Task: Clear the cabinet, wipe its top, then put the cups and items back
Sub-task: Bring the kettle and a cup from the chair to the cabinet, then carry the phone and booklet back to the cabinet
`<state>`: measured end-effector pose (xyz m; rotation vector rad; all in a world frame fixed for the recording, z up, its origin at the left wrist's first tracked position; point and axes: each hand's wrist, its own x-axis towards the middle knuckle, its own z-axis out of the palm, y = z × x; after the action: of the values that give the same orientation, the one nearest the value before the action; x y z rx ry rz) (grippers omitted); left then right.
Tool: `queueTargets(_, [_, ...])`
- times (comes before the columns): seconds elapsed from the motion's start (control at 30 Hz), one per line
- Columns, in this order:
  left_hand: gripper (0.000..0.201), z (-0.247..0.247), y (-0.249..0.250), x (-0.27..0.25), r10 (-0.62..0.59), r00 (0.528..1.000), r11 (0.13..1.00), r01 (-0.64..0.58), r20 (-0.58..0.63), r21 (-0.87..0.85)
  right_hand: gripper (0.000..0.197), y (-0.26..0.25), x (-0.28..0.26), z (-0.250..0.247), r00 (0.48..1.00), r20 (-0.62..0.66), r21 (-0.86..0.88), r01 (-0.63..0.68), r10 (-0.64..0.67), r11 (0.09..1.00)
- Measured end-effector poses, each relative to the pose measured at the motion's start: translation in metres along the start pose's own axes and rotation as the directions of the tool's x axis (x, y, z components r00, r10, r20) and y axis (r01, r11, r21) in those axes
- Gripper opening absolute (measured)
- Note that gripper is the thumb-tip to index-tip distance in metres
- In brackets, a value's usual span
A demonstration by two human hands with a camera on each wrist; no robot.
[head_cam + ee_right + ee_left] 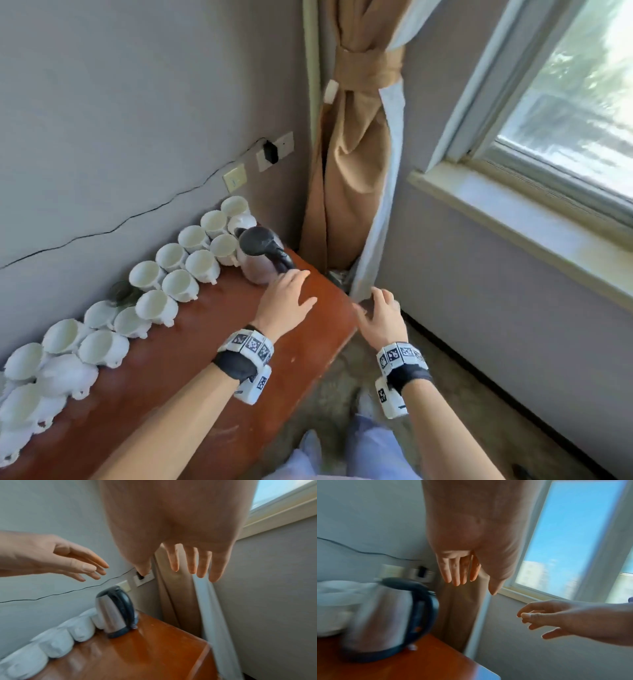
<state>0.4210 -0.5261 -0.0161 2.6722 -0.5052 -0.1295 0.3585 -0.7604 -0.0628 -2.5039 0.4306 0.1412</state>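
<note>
While both hands' grips, left hand [287, 297] and right hand [383, 317], hang loose and hold nothing, empty cups [180, 285] line the cabinet [219, 342] beside the kettle [262, 255].

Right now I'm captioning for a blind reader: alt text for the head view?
Two empty hands, left hand and right hand, reach toward a steel kettle at the far corner of a reddish cabinet top, beside rows of white cups.
</note>
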Motion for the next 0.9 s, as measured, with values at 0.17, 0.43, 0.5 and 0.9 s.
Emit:
queueTargets(0.17, [0.065, 0.047, 0.107, -0.022, 0.361, 0.912, 0.917, -0.385, 0.195, 0.104, 0.072, 0.115, -0.115, -0.041, 0.945, -0.139, -0.057, -0.305, 0.295, 0.951])
queueTargets(0.43, [0.072, 0.16, 0.265, -0.109, 0.643, 0.566, 0.609, -0.787, 0.516, 0.104, 0.07, 0.287, -0.363, -0.048, 0.685, -0.149, -0.012, -0.722, 0.713, 0.691])
queueTargets(0.5, [0.072, 0.187, 0.3, -0.139, 0.658, 0.491, 0.539, -0.837, 0.571, 0.099, 0.07, 0.319, -0.431, -0.043, 0.598, -0.13, 0.022, -0.796, 0.791, 0.605])
queueTargets(0.9, [0.064, 0.31, 0.465, -0.268, 0.626, 0.266, 0.258, -0.958, 0.733, 0.128, 0.081, 0.456, -0.651, 0.01, 0.306, 0.136, 0.294, -0.921, 0.942, 0.257])
